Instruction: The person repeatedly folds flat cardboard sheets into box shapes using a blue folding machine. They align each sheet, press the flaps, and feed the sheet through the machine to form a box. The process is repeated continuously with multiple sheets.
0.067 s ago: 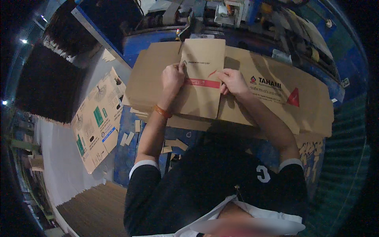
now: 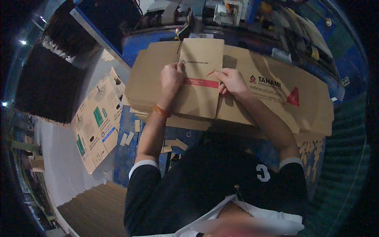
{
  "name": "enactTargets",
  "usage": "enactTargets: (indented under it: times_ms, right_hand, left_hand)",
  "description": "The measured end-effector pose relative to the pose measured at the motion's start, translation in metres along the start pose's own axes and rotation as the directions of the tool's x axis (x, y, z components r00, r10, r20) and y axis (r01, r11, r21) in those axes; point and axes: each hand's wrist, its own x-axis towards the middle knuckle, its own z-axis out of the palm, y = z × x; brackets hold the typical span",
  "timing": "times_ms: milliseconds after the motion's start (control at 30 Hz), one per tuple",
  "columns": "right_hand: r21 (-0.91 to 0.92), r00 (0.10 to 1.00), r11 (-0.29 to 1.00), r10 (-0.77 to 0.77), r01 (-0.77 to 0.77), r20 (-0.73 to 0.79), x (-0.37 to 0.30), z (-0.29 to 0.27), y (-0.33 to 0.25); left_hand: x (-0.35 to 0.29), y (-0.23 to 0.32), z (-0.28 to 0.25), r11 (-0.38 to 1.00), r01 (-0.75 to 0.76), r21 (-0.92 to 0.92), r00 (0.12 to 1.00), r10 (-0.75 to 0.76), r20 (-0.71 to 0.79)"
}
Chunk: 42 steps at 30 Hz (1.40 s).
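Observation:
A flattened brown cardboard carton (image 2: pixel 200 98) lies in front of me on top of other cardboard. Its narrow panel carries small dark print and a red band. My left hand (image 2: pixel 172 80) is closed at the panel's left edge, the thumb and curled fingers pinching there. At the right edge, level with the red band, my right hand (image 2: pixel 232 82) pinches the cardboard between thumb and forefinger, its other fingers curled under. Under and to the right spreads a wider carton sheet (image 2: pixel 272 112) with dark print and a red triangle; my right forearm crosses over it.
Behind the cartons stands a blue machine (image 2: pixel 154 47) with rollers and belts. Cardboard scraps (image 2: pixel 175 144) litter the blue surface near me. On the left lie a printed carton sheet (image 2: pixel 98 122) and a brown cardboard stack (image 2: pixel 94 209). Dark stacked sheets (image 2: pixel 47 83) rise beyond.
Both hands and the narrow panel have shifted very slightly to the left. The grip looks the same.

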Motion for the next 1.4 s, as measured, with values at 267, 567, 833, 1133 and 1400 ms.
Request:
enactTargets:
  times_ms: [267,567,833,1133,1400]
  right_hand:
    - [-0.73,0.968,0.646,-0.235,0.222,0.087,-0.005,-0.01,-0.017]
    - [-0.887,0.942,0.427,-0.334,0.173,0.023,-0.144,-0.066,-0.001]
    - [-0.924,0.943,0.229,-0.061,-0.306,-0.328,-0.223,-0.122,0.046]
    - [-0.898,0.976,0.434,-0.153,-0.071,-0.151,-0.109,-0.215,0.054]
    - [-0.89,0.984,0.448,-0.177,0.085,0.005,-0.151,-0.192,0.052]
  left_hand:
    - [0.0,-0.015,0.011,0.933,-0.265,0.242,0.952,0.293,-0.086]
    - [0.0,0.001,-0.013,0.949,-0.258,0.182,0.966,0.246,0.086]
    - [-0.085,0.024,-0.046,0.714,-0.69,0.122,0.689,0.594,0.416]
    - [0.034,0.002,0.025,0.584,-0.807,0.085,0.584,0.769,0.262]
    - [0.005,0.0,0.001,0.719,-0.691,0.077,0.715,0.664,0.221]
